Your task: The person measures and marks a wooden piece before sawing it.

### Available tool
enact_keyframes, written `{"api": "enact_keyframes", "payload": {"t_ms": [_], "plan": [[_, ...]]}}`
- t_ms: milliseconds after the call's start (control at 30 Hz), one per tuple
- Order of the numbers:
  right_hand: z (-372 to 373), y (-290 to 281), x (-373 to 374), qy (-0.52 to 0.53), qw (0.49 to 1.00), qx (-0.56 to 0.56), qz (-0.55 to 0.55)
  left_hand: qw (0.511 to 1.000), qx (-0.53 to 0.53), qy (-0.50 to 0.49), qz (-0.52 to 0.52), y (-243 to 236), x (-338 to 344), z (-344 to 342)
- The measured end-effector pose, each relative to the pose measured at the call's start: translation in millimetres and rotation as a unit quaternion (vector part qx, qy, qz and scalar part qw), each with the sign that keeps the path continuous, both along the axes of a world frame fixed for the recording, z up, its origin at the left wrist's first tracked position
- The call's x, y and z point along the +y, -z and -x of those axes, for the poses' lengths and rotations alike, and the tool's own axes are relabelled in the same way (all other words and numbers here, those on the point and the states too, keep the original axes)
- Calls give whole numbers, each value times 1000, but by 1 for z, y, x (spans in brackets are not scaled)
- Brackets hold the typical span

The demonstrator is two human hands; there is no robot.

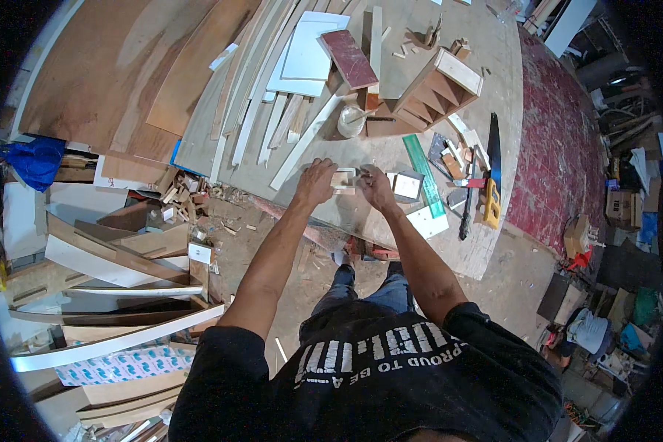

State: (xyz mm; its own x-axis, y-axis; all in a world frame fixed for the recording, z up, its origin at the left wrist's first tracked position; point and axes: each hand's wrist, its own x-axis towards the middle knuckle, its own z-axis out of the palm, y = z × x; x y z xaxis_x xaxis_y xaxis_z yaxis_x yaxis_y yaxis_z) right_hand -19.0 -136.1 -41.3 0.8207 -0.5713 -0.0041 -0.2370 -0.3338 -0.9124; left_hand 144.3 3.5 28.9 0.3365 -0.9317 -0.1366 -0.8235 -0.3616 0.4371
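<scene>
Near the front edge of the workbench, a small pale wooden box frame [344, 179] lies between my hands. My left hand [316, 183] grips its left side with curled fingers. At the right side, my right hand [376, 187] is closed, its thumb and fingers pinched at the frame's edge. Whether a smaller piece sits in that pinch is too small to tell. Just right of my right hand stands a small box with a white top [406, 186]. A green ruler [423, 173] lies beyond it, and a tub with a stick in it [351, 121] stands behind the frame.
An open wooden box with dividers [440, 90] stands farther back. To the right lie a yellow-handled handsaw [493, 202], a red-marked tool [470, 183] and wood offcuts. Long strips and white panels [306, 55] cover the back left. Curved boards [118, 258] are stacked on the left floor.
</scene>
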Motion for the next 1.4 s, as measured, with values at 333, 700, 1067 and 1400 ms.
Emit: {"api": "enact_keyframes", "payload": {"t_ms": [333, 700, 1067, 1400], "plan": [[-25, 8, 18, 110, 980, 155, -58, 999, 21, -10, 33, 8, 16, -4], [-42, -8, 27, 91, 981, 170, -2, 1000, 21, 12, -17, 10, 22, -9], [-43, -5, 1, -2, 983, 182, 7, 998, 44, -2, 37, 10, 19, -4], [-36, 5, -6, 12, 987, 144, -64, 997, 64, -11, 45, 16, 15, -7]]}}
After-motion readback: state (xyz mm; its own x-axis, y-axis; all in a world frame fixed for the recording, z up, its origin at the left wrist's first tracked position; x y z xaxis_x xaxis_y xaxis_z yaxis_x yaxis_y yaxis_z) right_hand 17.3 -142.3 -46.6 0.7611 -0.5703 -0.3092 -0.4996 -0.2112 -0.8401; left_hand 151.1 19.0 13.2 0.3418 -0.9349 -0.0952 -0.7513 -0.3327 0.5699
